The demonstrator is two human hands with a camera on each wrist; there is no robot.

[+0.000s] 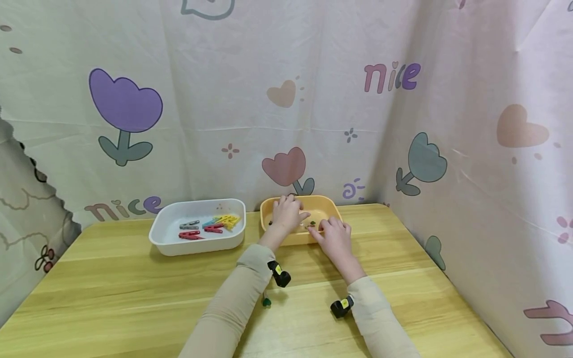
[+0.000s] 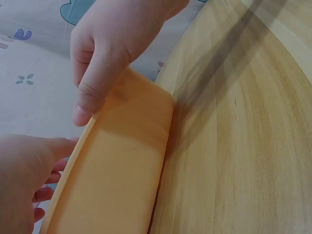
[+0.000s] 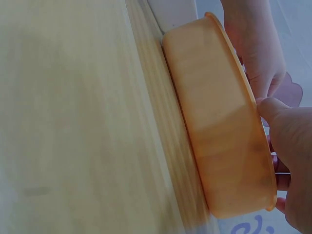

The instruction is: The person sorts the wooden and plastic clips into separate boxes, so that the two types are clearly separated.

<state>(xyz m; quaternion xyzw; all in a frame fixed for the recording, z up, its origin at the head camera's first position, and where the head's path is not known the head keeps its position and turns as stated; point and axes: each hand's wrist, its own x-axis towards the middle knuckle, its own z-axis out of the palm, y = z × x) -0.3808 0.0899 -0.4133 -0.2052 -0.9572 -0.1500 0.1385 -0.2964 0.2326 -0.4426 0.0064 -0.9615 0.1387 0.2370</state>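
Observation:
My left hand reaches over a yellow-orange plastic bin, fingers spread, with nothing visible held. At the bin's front right, my right hand lies over the rim. Its thumb is by the rim and the bent fingers are partly hidden behind the wall. A gap shows between that thumb and the index finger. Near the thumb, inside the bin, lies a small green and brown piece, too small to identify. Another small dark piece sits at the bin's left side. The wrist views hide the bin's inside.
To the left stands a white bin with red clothespins, grey clothespins, and yellow clothespins. A small green-tipped item lies on the wooden table by the left sleeve. A patterned curtain hangs behind both bins.

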